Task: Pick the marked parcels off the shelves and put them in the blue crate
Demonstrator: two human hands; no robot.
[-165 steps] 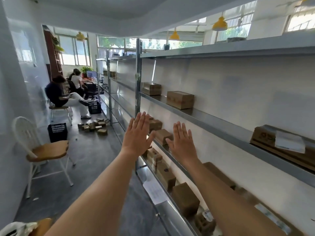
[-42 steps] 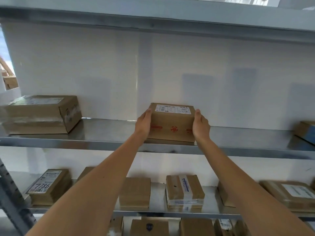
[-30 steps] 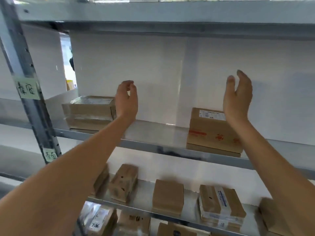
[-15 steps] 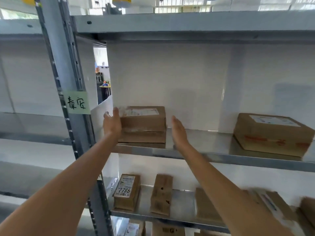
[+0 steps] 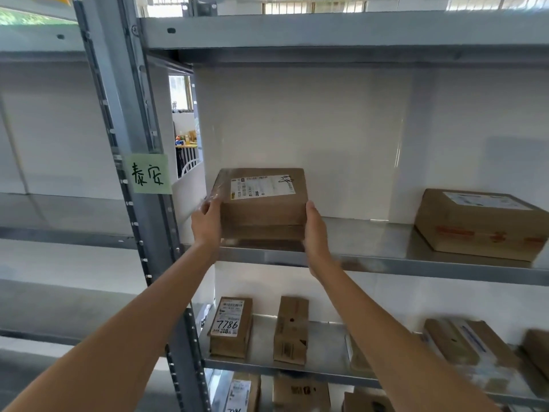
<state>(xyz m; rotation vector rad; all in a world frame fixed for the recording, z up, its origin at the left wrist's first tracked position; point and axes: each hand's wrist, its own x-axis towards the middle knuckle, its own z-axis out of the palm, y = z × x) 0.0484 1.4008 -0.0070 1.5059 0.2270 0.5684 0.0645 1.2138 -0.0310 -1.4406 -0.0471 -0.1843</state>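
Both hands grip a brown cardboard parcel (image 5: 263, 200) at the left end of the middle shelf (image 5: 371, 251) of a grey metal rack. The left hand (image 5: 207, 223) presses against the parcel's left side, its thumb on the front edge and its fingers (image 5: 211, 200) wrapped around the corner, where clear tape shines. The right hand (image 5: 315, 230) clamps the right side with the palm flat against the cardboard; its fingers are hidden behind the box. The parcel carries a white shipping label (image 5: 263, 187) on top, with a black handwritten mark at the label's right end. It seems to sit on, or just above, a second flat box (image 5: 264, 233) lying on the shelf; whether the two touch cannot be told.

Further right on the same shelf, well apart, lies a larger carton (image 5: 481, 223) with red print on its front. A green paper note (image 5: 150, 173) with handwritten characters sticks to the rack's upright post (image 5: 130, 120) just left of the hands.

On the shelf below (image 5: 323, 361), a small box marked 7786 (image 5: 231, 325) stands near the left end, with another narrow box (image 5: 291, 330) beside it and more packages (image 5: 463, 341) to the right, blurred. The blue crate is out of view.
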